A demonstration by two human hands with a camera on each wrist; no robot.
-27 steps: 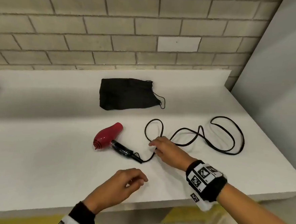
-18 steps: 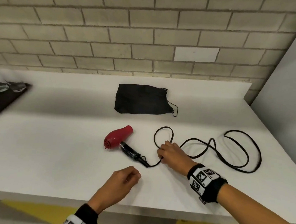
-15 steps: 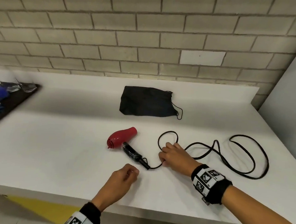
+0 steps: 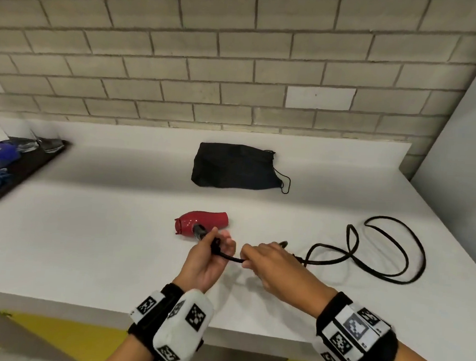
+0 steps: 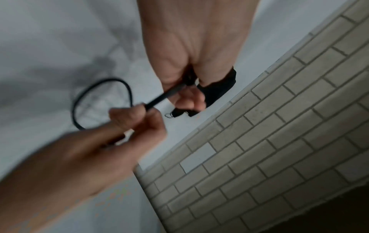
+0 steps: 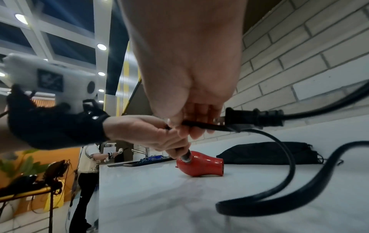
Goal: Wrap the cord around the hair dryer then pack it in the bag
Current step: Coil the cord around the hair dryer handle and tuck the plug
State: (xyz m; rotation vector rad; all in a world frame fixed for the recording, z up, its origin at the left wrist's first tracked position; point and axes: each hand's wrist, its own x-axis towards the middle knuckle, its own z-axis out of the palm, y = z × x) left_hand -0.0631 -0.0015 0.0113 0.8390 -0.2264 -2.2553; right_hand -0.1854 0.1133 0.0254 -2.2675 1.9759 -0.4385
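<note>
The red hair dryer (image 4: 202, 225) lies on the white counter (image 4: 99, 255) with its nozzle pointing right. My left hand (image 4: 221, 245) grips its black handle, which is raised off the counter. Just to the right, my right hand (image 4: 249, 260) pinches the black cord (image 4: 395, 247) close to the handle. The rest of the cord lies in loose loops at the right. In the right wrist view the plug (image 6: 253, 119) hangs beside my right hand (image 6: 189, 119), with the dryer (image 6: 203, 164) below. The black drawstring bag (image 4: 237, 166) lies flat behind the dryer, near the wall.
A dark tray (image 4: 35, 163) with blue items sits at the counter's far left. A brick wall runs along the back and a grey wall (image 4: 465, 140) bounds the right end. The counter's front edge is just below my wrists. Another person (image 6: 87, 173) stands far behind.
My left hand has moved onto the dryer's handle and raised it, and the dryer has turned. My right hand has slid along the cord toward the handle and lifted it.
</note>
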